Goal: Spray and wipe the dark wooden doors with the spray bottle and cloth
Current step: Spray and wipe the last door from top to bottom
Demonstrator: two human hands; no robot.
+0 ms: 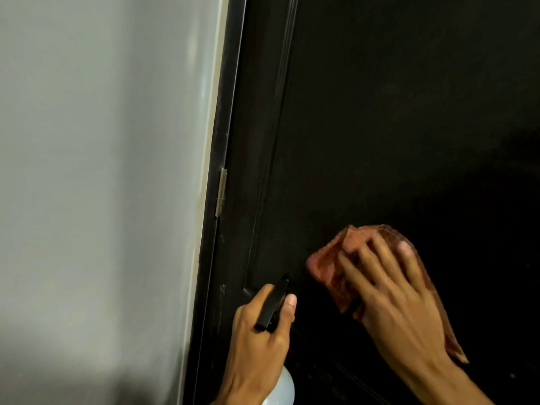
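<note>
Left hand: your left hand (257, 331) grips the bottle (277, 384), fingers curled round its neck, thumb up beside the black head
Bottle: low against the door (394, 112); pale body cut off by the bottom edge, nozzle contact unclear
Right hand: your right hand (400, 296) presses the cloth (324, 264) flat on the door, fingers spread
Cloth: reddish, bunched, largely hidden under your palm
Door: right side lost in shadow
Hinge: the hinge (222, 191) sits beside the wall (102, 171)
</note>
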